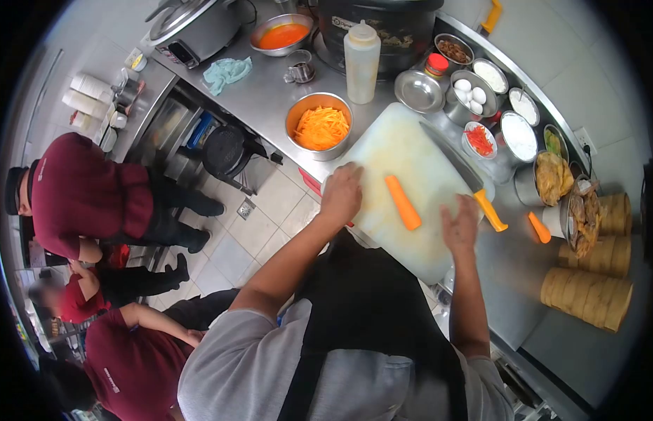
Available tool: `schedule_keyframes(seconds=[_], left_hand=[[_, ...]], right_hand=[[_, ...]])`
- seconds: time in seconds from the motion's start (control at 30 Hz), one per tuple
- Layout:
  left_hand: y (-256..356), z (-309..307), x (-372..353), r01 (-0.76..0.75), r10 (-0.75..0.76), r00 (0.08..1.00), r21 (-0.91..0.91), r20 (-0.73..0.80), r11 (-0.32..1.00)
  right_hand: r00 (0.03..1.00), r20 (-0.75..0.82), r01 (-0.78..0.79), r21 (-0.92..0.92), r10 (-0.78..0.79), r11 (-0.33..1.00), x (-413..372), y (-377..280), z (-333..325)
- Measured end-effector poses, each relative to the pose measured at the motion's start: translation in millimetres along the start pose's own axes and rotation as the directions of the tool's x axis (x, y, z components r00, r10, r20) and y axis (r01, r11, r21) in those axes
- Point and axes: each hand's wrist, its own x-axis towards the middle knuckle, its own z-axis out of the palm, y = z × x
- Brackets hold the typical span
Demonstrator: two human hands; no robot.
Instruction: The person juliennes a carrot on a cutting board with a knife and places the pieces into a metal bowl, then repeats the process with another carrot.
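Note:
A peeled carrot piece (pixel 403 203) lies on the white cutting board (pixel 382 151), between my two hands. My left hand (pixel 342 193) is at the board's left edge, its fingers partly hidden from view. On the other side, my right hand (pixel 460 223) hovers over or rests on the board's right part, fingers apart and holding nothing. A large knife with a yellow handle (pixel 490 212) lies along the board's right edge, just beyond my right hand. Shredded carrot fills a metal bowl (pixel 319 144) at the board's upper left.
Another carrot piece (pixel 539 228) lies right of the board, near bamboo steamers (pixel 586 296). A squeeze bottle (pixel 362 63), a bowl of eggs (pixel 470 98) and several ingredient containers stand behind. Three people in red shirts (pixel 88 189) are at the left.

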Motion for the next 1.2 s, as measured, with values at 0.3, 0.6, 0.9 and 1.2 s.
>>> schedule_keyframes(seconds=[0.3,0.6,0.9,1.2], left_hand=[[-44,36,15,-0.090,0.072,0.992,0.176,0.106,0.980],[6,-29,-2,0.055,-0.111,0.966,0.232,0.236,0.971],[68,46,-9,-0.415,0.480,0.831,-0.262,0.280,0.871],[56,61,11,-0.365,0.418,0.869,-0.228,0.264,0.903]], right_hand=[[0.997,-0.060,-0.057,-0.122,0.050,0.991,18,105,-17],[0.917,0.311,-0.277,0.042,0.251,0.960,-14,26,-54],[0.859,0.447,-0.313,0.072,0.250,0.947,-47,-36,-64],[0.807,0.506,-0.282,-0.123,0.304,0.952,-63,-39,-71]])
